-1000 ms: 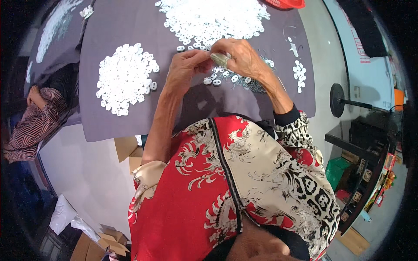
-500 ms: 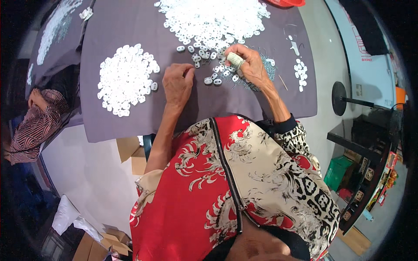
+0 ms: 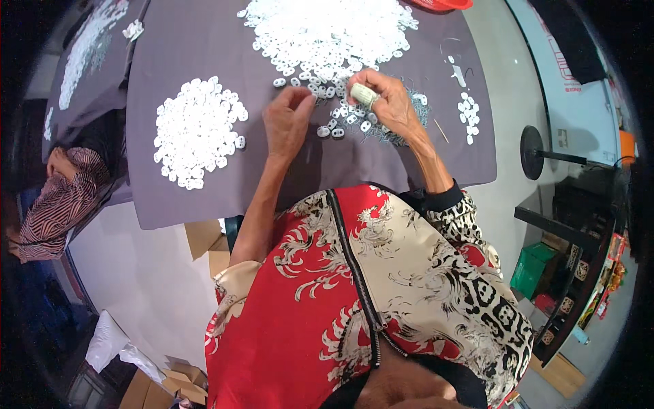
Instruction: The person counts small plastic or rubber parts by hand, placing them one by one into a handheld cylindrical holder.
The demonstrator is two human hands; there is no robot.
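My right hand (image 3: 385,99) is closed around a small pale green cylinder-shaped tool (image 3: 363,95), resting over loose white plastic rings (image 3: 340,126) and thin metal pins (image 3: 398,133) on the grey table cloth (image 3: 204,41). My left hand (image 3: 287,119) reaches toward the near edge of the big far pile of white rings (image 3: 327,34), its fingertips pinched together by a ring; whether it holds one I cannot tell. A second, rounder pile of white rings (image 3: 197,129) lies to the left of my left hand.
A small cluster of white rings (image 3: 467,116) and a thin stick (image 3: 441,129) lie at the right of the table. Another person in a striped top (image 3: 58,198) sits at the left beside a second table. Cardboard boxes (image 3: 204,238) stand under the table; a black stand (image 3: 545,153) is right.
My left hand has moved away from the right hand and reached forward to the edge of the far pile. My right hand has lowered onto the table, still gripping the tool.
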